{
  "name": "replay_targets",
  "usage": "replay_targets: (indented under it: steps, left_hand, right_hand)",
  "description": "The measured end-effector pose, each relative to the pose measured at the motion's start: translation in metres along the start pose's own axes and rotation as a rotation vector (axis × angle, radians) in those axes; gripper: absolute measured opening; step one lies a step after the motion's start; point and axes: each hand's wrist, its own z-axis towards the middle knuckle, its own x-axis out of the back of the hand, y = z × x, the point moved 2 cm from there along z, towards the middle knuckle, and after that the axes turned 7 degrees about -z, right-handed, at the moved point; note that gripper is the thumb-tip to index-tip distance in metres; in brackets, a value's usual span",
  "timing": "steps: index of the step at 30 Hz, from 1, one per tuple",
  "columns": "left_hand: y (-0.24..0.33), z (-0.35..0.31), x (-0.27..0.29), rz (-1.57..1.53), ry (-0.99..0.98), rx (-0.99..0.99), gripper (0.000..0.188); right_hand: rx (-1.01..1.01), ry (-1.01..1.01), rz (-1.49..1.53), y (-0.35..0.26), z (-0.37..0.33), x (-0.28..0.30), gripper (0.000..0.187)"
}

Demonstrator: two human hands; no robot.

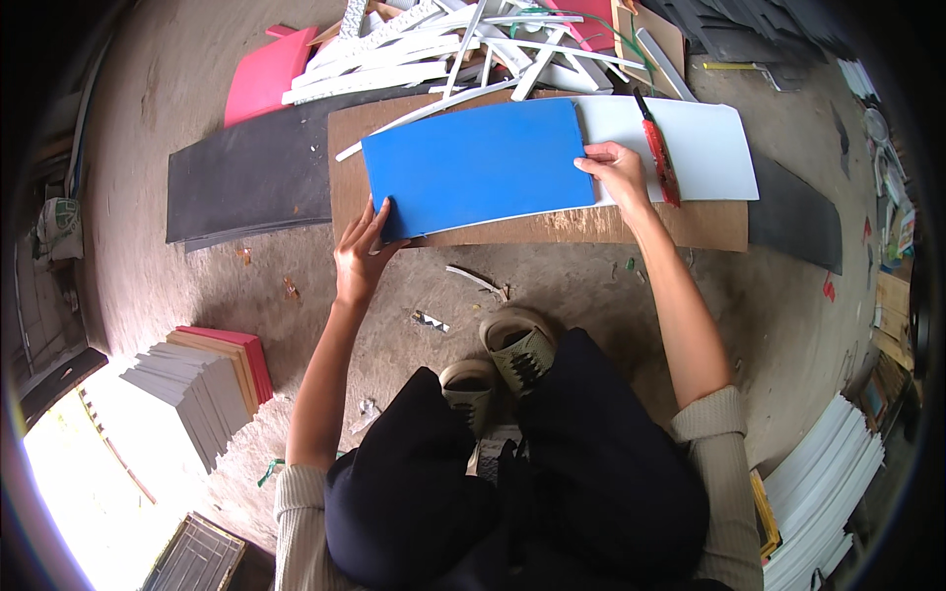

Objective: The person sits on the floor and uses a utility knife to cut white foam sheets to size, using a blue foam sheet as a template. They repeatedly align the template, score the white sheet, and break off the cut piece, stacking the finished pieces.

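A flat blue sheet (pixel 478 163) lies over a brown board (pixel 680 229) in front of me. My left hand (pixel 363 254) grips its near left corner, fingertips on top and the thumb side along the near edge. At the sheet's right edge, my right hand (pixel 618 175) pinches it between thumb and fingers. Partly under the blue sheet, a white sheet (pixel 711 148) reaches out to the right. On that white sheet rests a red-handled utility knife (pixel 660 158), just right of my right hand and apart from it.
White offcut strips (pixel 394 74) are heaped behind the board beside a pink sheet (pixel 268 74). Dark sheets (pixel 246 177) extend under the board on both sides. Grey sheets (pixel 187 389) are stacked at the left, and white sheets (pixel 818 483) at the lower right. Scraps dot the floor.
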Motion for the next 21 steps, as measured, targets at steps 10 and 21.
replay_targets:
  steps: [10, 21]
  left_hand:
    - [0.005, -0.002, -0.001, 0.019, -0.007, 0.006, 0.066]
    - [0.044, 0.047, 0.045, 0.396, -0.364, -0.289, 0.064]
  right_hand:
    - [0.082, 0.03, -0.092, 0.009, 0.004, -0.004, 0.031]
    - [0.358, 0.521, -0.721, -0.023, -0.018, 0.063, 0.037]
